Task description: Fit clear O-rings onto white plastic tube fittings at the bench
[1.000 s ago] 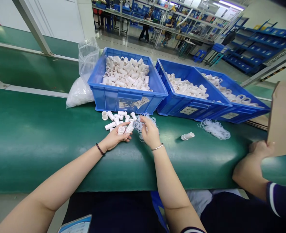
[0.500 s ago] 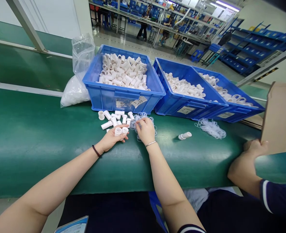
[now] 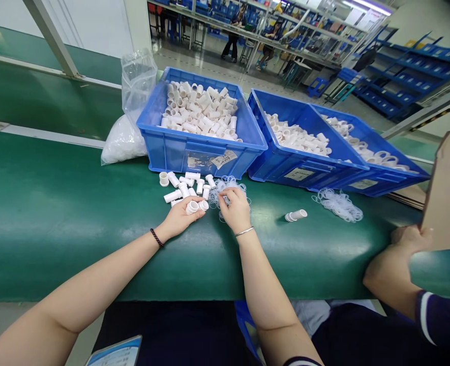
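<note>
Two white plastic pipe fittings (image 3: 191, 207) rest side by side in my left hand (image 3: 176, 221), their open ends facing me. My right hand (image 3: 237, 212) is over a pile of thin clear sealing rings (image 3: 225, 184), thumb and fingertips pinched together at its near side. Whatever lies between those fingertips is too small to make out. Just beyond my left hand, several loose white fittings (image 3: 173, 195) lie on the green table (image 3: 133, 274). One more fitting (image 3: 296, 215) lies apart to the right.
Blue bins (image 3: 205, 147) of white parts line the back, with a clear plastic bag (image 3: 123, 140) at their left. A second heap of clear rings (image 3: 339, 205) lies at right. Beside me, a co-worker's hand (image 3: 411, 239) holds a cardboard piece (image 3: 448, 193).
The whole view has shifted slightly, so everything sits a little further right. My left hand still holds the two fittings, turned slightly; my right hand stays at the ring pile.
</note>
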The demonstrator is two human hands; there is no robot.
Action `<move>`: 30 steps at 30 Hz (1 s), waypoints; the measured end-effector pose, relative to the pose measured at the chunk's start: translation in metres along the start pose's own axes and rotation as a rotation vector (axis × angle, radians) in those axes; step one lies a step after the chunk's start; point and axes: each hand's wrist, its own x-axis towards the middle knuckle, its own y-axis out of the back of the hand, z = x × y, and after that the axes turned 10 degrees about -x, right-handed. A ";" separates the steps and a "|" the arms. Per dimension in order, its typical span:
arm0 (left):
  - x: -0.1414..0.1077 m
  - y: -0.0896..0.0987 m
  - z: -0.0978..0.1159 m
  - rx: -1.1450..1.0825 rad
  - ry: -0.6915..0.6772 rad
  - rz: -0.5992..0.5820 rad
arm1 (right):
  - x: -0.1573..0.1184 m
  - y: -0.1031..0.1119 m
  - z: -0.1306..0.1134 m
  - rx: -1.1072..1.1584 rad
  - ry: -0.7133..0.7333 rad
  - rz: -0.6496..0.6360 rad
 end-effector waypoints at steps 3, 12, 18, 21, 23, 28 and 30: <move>-0.001 0.000 0.002 -0.027 0.008 -0.008 | 0.001 0.002 0.000 0.068 -0.094 -0.006; -0.001 0.000 0.001 0.106 -0.037 0.118 | -0.005 0.016 -0.027 0.455 -0.020 -0.201; -0.002 0.000 0.002 0.213 -0.085 0.107 | -0.005 0.012 -0.030 0.198 0.138 -0.183; -0.004 -0.001 0.005 0.264 -0.110 0.091 | -0.005 0.012 -0.032 0.167 0.207 -0.174; -0.005 -0.003 0.007 0.317 -0.140 0.064 | -0.005 0.015 -0.031 0.172 0.227 -0.181; -0.006 -0.002 0.009 0.538 -0.233 -0.110 | -0.006 0.016 -0.027 0.187 0.208 -0.271; -0.005 0.005 0.009 0.608 -0.247 -0.164 | -0.004 0.007 -0.029 0.247 0.136 -0.334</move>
